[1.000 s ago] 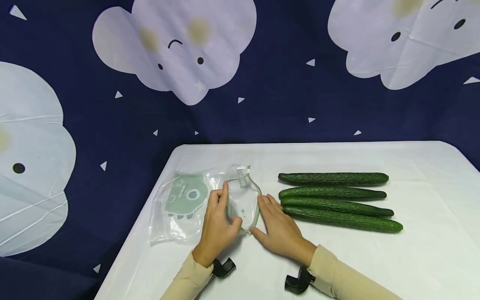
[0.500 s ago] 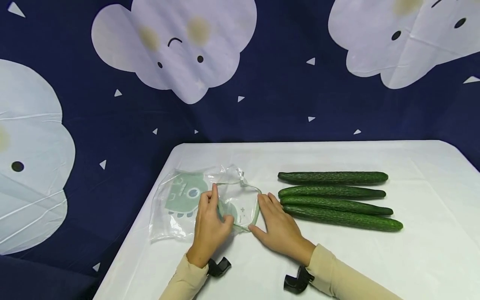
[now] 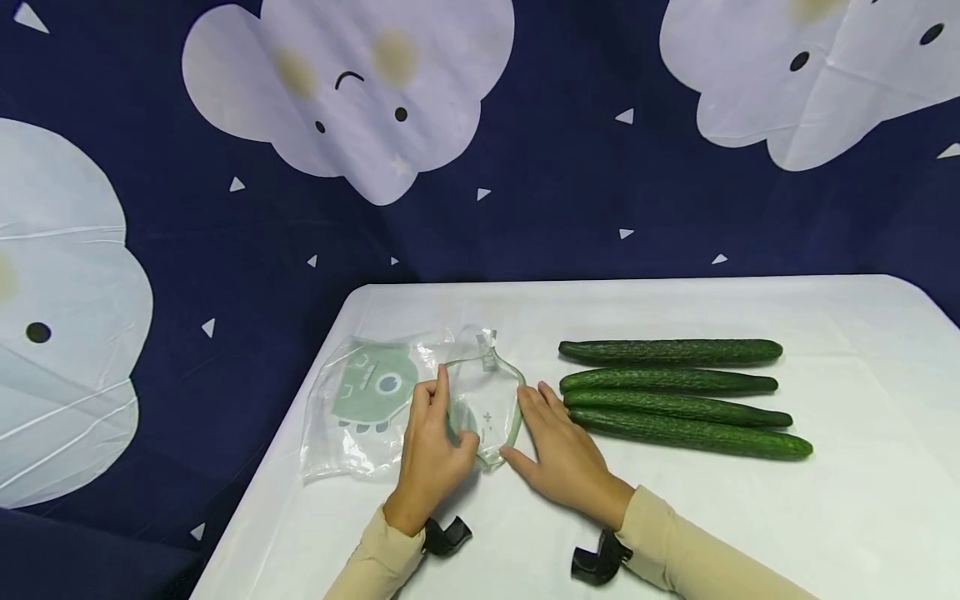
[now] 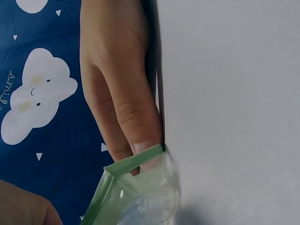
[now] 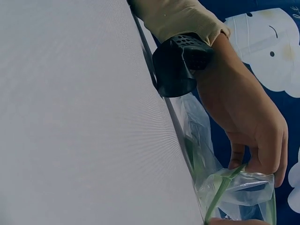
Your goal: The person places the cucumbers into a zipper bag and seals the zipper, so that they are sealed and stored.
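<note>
A clear plastic bag (image 3: 352, 442) with a green monster print lies on the left of the white table (image 3: 675, 533). Its green-edged mouth (image 3: 519, 417) gapes between the two hands. My left hand (image 3: 433, 454) holds the mouth's left edge, with its index finger stretched out and other fingers bent. On the opposite edge, my right hand (image 3: 566, 462) rests with nearly straight fingers and its thumb spread apart. In the left wrist view, the right thumb's tip lies behind the green edge (image 4: 136, 161). The right wrist view has the left fingers at the clear bag's edge (image 5: 234, 171).
Several long green cucumbers (image 3: 667, 352) lie side by side to the right of the right hand. Both wrists wear black camera mounts (image 3: 600, 557). A dark blue cloth (image 3: 555, 208) with white clouds hangs behind the table.
The left hand moved left, widening the bag's mouth, then came back right. The right hand stayed nearly in place. The cucumbers did not move on the table.
</note>
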`<state>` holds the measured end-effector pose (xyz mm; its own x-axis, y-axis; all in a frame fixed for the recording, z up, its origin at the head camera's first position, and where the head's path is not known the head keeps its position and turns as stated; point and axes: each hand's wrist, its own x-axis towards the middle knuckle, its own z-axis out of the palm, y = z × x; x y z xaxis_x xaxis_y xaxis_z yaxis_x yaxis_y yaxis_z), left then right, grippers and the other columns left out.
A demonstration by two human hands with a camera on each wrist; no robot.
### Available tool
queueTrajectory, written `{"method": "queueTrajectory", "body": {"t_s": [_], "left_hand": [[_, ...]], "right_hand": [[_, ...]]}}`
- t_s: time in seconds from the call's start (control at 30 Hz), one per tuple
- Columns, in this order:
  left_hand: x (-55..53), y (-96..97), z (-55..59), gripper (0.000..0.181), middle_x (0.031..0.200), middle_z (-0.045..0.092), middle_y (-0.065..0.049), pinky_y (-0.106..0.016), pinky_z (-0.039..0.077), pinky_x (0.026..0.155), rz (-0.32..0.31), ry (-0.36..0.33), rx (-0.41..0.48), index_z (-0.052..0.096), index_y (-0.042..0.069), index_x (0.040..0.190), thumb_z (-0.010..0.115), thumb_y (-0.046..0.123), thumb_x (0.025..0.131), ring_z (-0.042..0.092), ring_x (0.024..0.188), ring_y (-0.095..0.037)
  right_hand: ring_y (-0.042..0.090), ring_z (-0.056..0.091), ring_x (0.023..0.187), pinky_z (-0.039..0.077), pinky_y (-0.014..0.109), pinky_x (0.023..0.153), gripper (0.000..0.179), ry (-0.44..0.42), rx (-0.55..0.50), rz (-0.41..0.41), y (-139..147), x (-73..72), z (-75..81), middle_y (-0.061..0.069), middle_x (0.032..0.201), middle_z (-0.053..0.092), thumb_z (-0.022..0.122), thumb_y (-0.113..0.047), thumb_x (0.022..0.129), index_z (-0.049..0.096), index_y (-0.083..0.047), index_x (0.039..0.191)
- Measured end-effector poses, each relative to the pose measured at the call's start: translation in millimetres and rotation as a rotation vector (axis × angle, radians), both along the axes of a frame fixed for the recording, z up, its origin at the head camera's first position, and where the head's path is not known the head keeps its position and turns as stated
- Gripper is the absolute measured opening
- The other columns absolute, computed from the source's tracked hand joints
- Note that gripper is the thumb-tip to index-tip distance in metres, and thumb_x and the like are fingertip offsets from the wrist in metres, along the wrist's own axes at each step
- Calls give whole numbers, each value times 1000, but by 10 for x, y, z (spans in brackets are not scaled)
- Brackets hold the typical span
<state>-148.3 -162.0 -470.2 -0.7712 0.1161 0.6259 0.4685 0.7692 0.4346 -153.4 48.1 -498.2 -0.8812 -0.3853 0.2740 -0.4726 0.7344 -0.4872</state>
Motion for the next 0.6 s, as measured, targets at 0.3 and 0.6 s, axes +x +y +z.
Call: {"method": "queueTrajectory", "body": {"t_s": [0.3, 0.6], "left_hand": [[-10, 76, 8, 92, 119, 49, -17, -40, 50, 85, -26, -55, 20, 35, -13, 152, 66, 2, 66, 53, 98, -23], [34, 56, 8, 93, 123, 48, -16, -41, 49, 91, 0, -122, 45, 34, -10, 154, 65, 3, 67, 53, 105, -25]], "right_hand": [[33, 24, 152, 30, 54, 116, 90, 33, -120, 36, 72, 3, 6, 13, 162, 35, 69, -53, 92, 33, -4, 159], [35, 30, 149, 33, 56, 114, 85, 76, -219, 113, 84, 57, -13, 14, 160, 38, 70, -46, 94, 36, -4, 159]]}}
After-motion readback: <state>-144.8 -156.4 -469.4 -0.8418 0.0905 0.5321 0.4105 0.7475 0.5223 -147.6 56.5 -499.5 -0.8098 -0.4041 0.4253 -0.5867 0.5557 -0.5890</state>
